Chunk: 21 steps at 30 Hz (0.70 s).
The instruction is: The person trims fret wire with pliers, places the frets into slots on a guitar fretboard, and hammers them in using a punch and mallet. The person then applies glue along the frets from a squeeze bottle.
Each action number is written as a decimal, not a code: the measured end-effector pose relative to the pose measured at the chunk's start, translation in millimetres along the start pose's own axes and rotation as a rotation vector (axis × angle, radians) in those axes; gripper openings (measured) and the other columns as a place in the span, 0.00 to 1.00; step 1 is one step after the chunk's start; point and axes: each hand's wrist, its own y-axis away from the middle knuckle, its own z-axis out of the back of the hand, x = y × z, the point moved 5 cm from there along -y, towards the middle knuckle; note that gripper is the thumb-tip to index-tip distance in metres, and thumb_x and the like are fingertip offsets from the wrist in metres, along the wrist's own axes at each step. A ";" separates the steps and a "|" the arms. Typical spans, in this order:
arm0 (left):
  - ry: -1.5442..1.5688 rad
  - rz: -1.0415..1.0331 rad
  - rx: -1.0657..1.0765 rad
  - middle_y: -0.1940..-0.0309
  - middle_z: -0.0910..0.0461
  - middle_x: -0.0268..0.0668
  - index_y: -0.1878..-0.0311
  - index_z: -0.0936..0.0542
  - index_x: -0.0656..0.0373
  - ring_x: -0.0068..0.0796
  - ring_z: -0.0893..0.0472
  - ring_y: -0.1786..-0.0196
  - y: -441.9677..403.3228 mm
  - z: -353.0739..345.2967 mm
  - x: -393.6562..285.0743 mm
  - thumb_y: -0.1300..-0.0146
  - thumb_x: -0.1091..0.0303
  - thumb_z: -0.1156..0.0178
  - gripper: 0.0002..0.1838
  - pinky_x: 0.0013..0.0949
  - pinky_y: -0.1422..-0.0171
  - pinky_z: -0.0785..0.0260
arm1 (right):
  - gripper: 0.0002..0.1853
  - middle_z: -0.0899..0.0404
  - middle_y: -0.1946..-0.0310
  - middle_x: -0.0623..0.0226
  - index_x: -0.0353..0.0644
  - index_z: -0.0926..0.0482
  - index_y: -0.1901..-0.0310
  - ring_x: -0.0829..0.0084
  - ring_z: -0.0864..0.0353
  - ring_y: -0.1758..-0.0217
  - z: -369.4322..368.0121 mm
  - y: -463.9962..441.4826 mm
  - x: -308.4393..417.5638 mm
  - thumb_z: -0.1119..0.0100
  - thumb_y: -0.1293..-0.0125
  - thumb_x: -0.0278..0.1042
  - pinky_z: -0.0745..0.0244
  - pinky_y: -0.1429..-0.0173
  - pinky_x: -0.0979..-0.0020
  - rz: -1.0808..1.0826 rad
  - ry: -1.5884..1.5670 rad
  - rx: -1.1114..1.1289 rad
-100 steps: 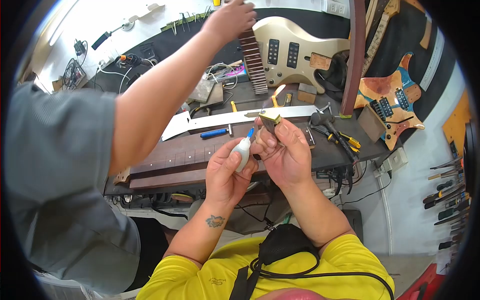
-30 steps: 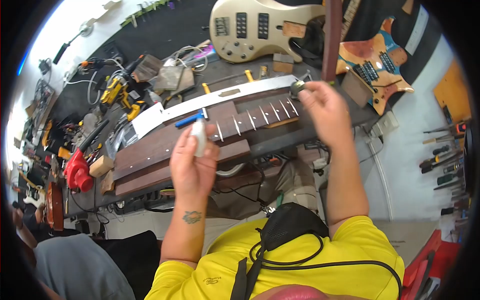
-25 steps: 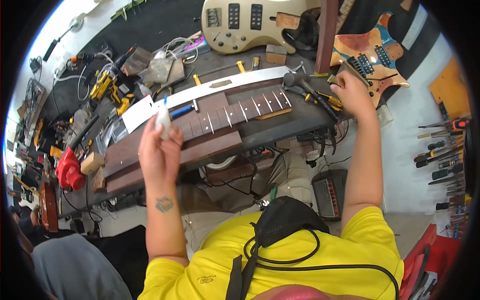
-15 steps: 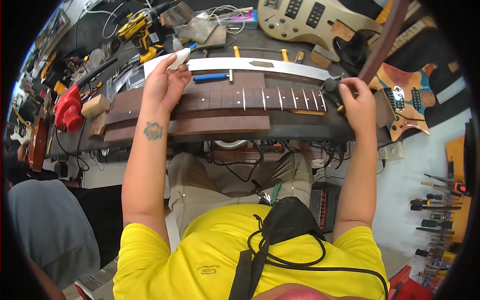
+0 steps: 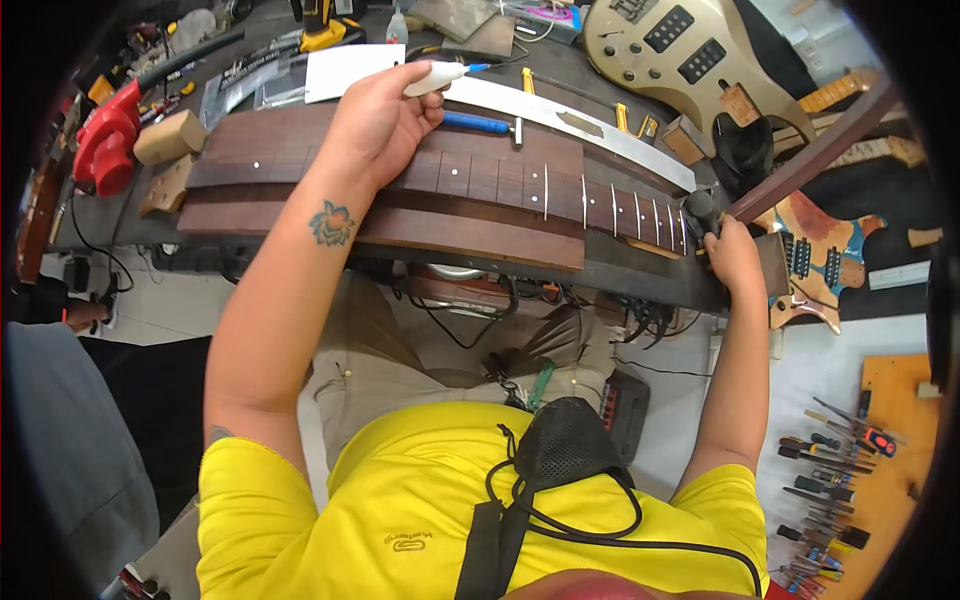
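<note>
My left hand (image 5: pixel 385 130) is closed around a small white squeeze bottle (image 5: pixel 437 78) with a blue tip, held above the fretboard. Below it lies the long dark wood fretboard (image 5: pixel 455 172) with dot inlays; metal frets show only toward its right end. My right hand (image 5: pixel 735 255) is at that right end, fingers curled at the handle of a black-headed hammer (image 5: pixel 702 207); the fingers partly hide the handle. A blue-handled tool (image 5: pixel 476 122) with a metal crosspiece rests behind the fretboard. Dark wood boards (image 5: pixel 470 240) lie beside and under it.
Behind stand a long white metal strip (image 5: pixel 570 120), a white card (image 5: pixel 350 72) and a gold guitar body (image 5: pixel 670 55). A red blower (image 5: pixel 108 140) and wood blocks (image 5: pixel 168 138) sit left. A multicoloured guitar body (image 5: pixel 812 260) lies right, near a rack of hand tools (image 5: pixel 830 470).
The view has shifted and tilted. My right hand has moved down along the hammer toward its handle. My left hand still holds the bottle, its blue tip now pointing right.
</note>
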 end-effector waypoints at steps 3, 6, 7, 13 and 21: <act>-0.028 0.060 0.020 0.59 0.16 0.38 0.47 0.21 0.66 0.22 0.21 0.63 -6.7 1.9 -1.6 0.23 0.67 0.41 0.11 0.29 0.54 0.24 | 0.20 0.18 0.52 0.29 0.26 0.22 0.52 0.33 0.19 0.42 21.4 -12.6 -7.5 0.44 0.32 0.40 0.25 0.37 0.46 -0.050 0.004 -0.067; -0.123 0.079 0.066 0.61 0.16 0.34 0.48 0.20 0.65 0.19 0.22 0.65 -16.7 -8.2 -3.5 0.22 0.65 0.41 0.12 0.26 0.58 0.26 | 0.19 0.13 0.58 0.48 0.29 0.20 0.50 0.48 0.15 0.52 56.3 -34.0 8.6 0.37 0.28 0.42 0.23 0.44 0.53 0.033 -0.454 -0.155; -0.140 0.049 0.115 0.63 0.16 0.32 0.49 0.19 0.64 0.16 0.23 0.66 -19.7 -14.4 -6.1 0.23 0.64 0.39 0.12 0.24 0.60 0.28 | 0.18 0.12 0.61 0.58 0.32 0.18 0.50 0.59 0.14 0.58 81.0 -30.0 44.1 0.34 0.27 0.42 0.22 0.48 0.58 0.072 -0.678 -0.143; -0.066 0.254 -0.019 0.68 0.20 0.39 0.47 0.24 0.70 0.20 0.28 0.76 -10.5 -19.8 6.6 0.19 0.65 0.53 0.16 0.22 0.72 0.33 | 0.18 0.23 0.70 0.74 0.41 0.18 0.57 0.81 0.28 0.68 81.9 -49.7 163.2 0.30 0.29 0.50 0.36 0.65 0.76 0.262 -1.202 0.286; -0.130 0.074 -0.221 0.73 0.23 0.32 0.55 0.23 0.65 0.15 0.32 0.81 4.7 -24.5 -12.1 0.23 0.65 0.50 0.13 0.22 0.75 0.38 | 0.20 0.18 0.72 0.73 0.37 0.14 0.62 0.80 0.24 0.68 45.4 -38.8 224.2 0.27 0.32 0.51 0.29 0.61 0.74 0.536 -0.734 0.116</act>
